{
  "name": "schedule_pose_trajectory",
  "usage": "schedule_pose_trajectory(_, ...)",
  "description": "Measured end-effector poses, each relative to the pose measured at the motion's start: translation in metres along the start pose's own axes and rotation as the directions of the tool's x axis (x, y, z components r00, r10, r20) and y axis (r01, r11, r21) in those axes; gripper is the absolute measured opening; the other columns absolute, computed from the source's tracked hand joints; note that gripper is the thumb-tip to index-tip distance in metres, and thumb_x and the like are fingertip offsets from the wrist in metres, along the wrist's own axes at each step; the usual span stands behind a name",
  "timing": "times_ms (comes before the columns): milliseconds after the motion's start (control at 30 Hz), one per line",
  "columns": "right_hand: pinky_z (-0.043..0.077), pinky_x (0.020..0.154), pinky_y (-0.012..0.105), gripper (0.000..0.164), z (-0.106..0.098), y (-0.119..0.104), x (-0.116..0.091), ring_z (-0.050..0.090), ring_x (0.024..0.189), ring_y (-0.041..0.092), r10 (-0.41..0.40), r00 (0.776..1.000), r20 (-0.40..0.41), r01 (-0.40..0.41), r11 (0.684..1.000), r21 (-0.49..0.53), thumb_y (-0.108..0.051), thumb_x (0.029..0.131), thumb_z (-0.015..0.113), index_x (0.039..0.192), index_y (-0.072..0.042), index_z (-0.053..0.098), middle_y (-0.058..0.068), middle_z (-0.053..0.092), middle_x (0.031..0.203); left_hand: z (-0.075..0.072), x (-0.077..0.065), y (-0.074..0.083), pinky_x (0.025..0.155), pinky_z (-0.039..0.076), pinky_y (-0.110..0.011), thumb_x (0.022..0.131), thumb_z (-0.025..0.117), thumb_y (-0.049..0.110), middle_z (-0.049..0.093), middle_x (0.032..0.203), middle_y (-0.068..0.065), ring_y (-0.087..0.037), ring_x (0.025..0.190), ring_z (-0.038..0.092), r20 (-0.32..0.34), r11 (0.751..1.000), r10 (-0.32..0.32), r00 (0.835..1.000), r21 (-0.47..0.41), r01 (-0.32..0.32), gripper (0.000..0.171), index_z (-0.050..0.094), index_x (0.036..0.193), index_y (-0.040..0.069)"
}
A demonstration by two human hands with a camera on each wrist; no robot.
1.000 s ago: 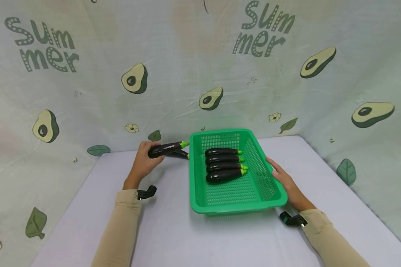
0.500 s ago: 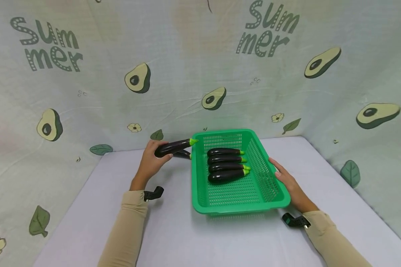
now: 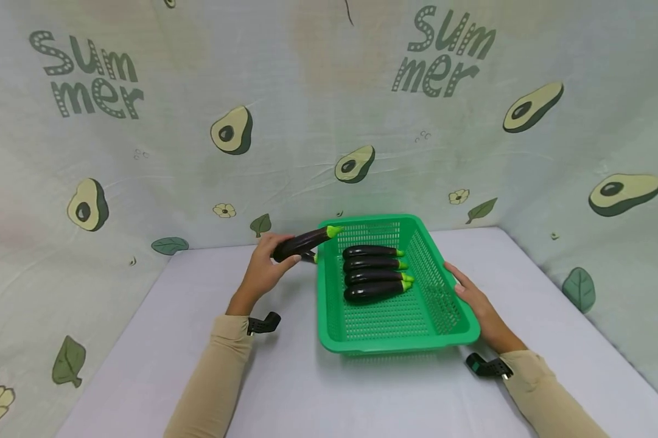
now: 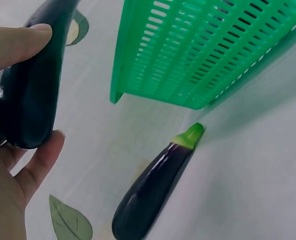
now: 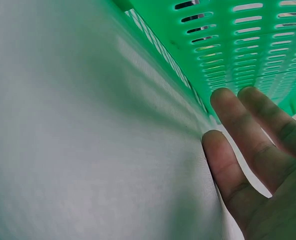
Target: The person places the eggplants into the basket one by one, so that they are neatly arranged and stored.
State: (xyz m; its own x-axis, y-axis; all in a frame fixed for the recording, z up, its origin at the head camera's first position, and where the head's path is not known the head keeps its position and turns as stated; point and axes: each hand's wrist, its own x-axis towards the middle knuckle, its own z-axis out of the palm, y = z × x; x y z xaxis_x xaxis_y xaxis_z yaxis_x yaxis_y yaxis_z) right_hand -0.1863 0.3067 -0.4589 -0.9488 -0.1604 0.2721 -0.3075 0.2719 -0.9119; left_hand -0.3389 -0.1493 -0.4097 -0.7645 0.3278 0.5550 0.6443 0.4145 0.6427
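My left hand (image 3: 264, 266) grips a dark purple eggplant (image 3: 304, 244) with a green stem, raised and tilted so that the stem overlaps the left rim of a green plastic basket (image 3: 329, 316). In the left wrist view the thumb lies across the held eggplant (image 4: 30, 95) and the fingers are behind and below it. Another eggplant (image 4: 155, 187) lies on the table outside the basket, its stem toward the basket wall. Several eggplants (image 3: 377, 291) lie side by side in the basket. My right hand (image 3: 479, 307) rests at the basket's right side, with nearly straight fingers (image 5: 228, 107) against the outer wall.
A white cloth covers the table (image 3: 383, 401). Behind it hangs a pale cloth backdrop (image 3: 296, 73) printed with avocados, leaves and lettering. Each wrist wears a small black camera (image 3: 264, 322).
My left hand has carried the eggplant rightward, bringing its stem over the basket's left rim and tilting the stem upward. The right hand stays at the basket, while the whole view shifts slightly.
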Motion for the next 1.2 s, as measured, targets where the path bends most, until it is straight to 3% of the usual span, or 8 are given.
schedule_pose_trajectory(300, 0.031, 0.096, 0.010, 0.053, -0.001, -0.002, -0.001, 0.027, 0.136, 0.000, 0.000, 1.000, 0.002, 0.000, 1.000, -0.004, -0.028, 0.111, 0.027, 0.163, -0.023, 0.016, 0.014, 0.010, 0.166, 0.008, -0.002, 0.009, 0.084, 0.046, -0.041, 0.092, 0.075, 0.034, 0.056, 0.122, -0.004, -0.021, 0.105, 0.051, 0.003, 0.997, 0.030, 1.000, -0.065, -0.030, 0.046, 0.064, 0.135, 0.021)
schedule_pose_trajectory(500, 0.032, 0.095, 0.011, 0.053, -0.001, -0.004, 0.000, 0.030, 0.133, 0.001, -0.004, 1.000, 0.011, 0.004, 1.000, -0.005, -0.028, 0.111, 0.027, 0.163, -0.022, 0.015, 0.017, 0.010, 0.165, 0.002, -0.001, 0.014, 0.082, 0.048, -0.035, 0.095, 0.073, 0.027, 0.058, 0.118, -0.006, -0.021, 0.100, 0.054, 0.026, 0.992, 0.012, 1.000, -0.122, -0.009, 0.044, 0.062, 0.136, 0.018)
schedule_pose_trajectory(767, 0.031, 0.097, 0.010, 0.053, -0.002, -0.004, 0.002, 0.027, 0.136, 0.001, -0.005, 1.000, 0.008, 0.005, 1.000, 0.001, -0.029, 0.111, 0.027, 0.163, -0.022, 0.015, 0.014, 0.010, 0.166, -0.006, 0.001, 0.019, 0.082, 0.052, -0.025, 0.100, 0.064, 0.015, 0.060, 0.125, -0.020, -0.026, 0.104, 0.060, 0.075, 0.938, -0.101, 0.992, -0.325, 0.120, 0.045, 0.054, 0.142, 0.001)
schedule_pose_trajectory(933, 0.032, 0.096, 0.011, 0.053, -0.001, -0.004, 0.002, 0.028, 0.135, 0.001, -0.008, 1.000, 0.011, 0.008, 1.000, 0.002, -0.028, 0.111, 0.027, 0.163, -0.021, 0.015, 0.015, 0.010, 0.166, -0.003, 0.001, 0.025, 0.087, 0.051, -0.026, 0.101, 0.063, 0.020, 0.058, 0.127, -0.019, -0.027, 0.108, 0.058, 0.083, 0.901, -0.140, 0.987, -0.403, 0.161, 0.043, 0.056, 0.139, 0.001)
schedule_pose_trajectory(1200, 0.030, 0.095, 0.010, 0.053, -0.001, -0.001, 0.001, 0.025, 0.137, 0.002, 0.012, 1.000, 0.002, -0.012, 1.000, 0.002, -0.029, 0.111, 0.028, 0.163, -0.022, 0.016, 0.013, 0.010, 0.166, 0.010, -0.002, 0.032, 0.092, 0.051, -0.031, 0.101, 0.063, 0.027, 0.059, 0.126, -0.016, -0.029, 0.109, 0.059, 0.115, 0.898, -0.109, 0.987, -0.415, 0.147, 0.043, 0.058, 0.136, 0.003)
